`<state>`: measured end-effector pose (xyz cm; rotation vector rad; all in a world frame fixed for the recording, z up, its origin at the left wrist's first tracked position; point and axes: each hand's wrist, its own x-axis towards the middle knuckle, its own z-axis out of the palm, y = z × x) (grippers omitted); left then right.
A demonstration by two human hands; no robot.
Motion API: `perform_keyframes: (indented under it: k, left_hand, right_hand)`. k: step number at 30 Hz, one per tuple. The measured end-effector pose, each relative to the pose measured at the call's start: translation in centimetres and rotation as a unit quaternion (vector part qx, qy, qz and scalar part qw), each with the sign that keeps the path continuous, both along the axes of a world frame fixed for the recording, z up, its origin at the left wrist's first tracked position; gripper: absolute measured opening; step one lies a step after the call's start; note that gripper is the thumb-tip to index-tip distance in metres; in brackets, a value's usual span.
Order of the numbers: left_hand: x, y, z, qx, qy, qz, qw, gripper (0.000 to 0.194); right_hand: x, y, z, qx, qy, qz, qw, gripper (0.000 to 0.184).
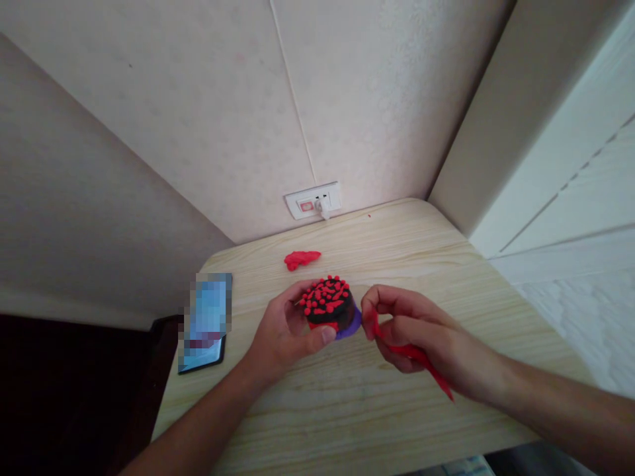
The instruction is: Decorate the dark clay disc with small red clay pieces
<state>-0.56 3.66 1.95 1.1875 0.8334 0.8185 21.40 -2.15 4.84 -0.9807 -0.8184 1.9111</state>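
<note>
My left hand (290, 330) is closed round the near left side of a small round clay cake (328, 305). The cake has a black top dotted with red bits, a dark side with a red band at the front, and a purple base. To its right, my right hand (414, 324) pinches a long flat strip of red clay (417, 356). One end of the strip is between the fingertips, close to the cake's purple edge; the other end hangs below the palm. Behind the cake lies a loose lump of red clay (301, 259).
A light wood-grain table (307, 416) stands against the papered wall. On its left edge lies a phone or tablet (206, 324), partly blurred out. A wall socket (313, 200) with a white plug is at the back. A tiny red crumb (369, 215) rests near the rear edge.
</note>
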Motion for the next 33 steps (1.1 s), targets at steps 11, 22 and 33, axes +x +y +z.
perform_keyframes:
  k: [11,22,33]
  left_hand:
    - [0.4,-0.8,0.5,-0.055,0.004,0.068,0.996,0.086]
    - [-0.8,-0.3,-1.2,-0.054,-0.048,-0.024,0.997,0.066]
    - [-2.1,1.6,-1.8,0.066,0.045,-0.078,0.994,0.068]
  right_hand:
    - [-1.0,0.3,-2.0,0.094,-0.088,-0.065,0.99,0.041]
    - [-0.5,0.7,-2.2,0.042,-0.05,-0.039,0.997,0.043]
    - [0.7,2.0,-3.1,0.079,-0.151,-0.015,0.985,0.037]
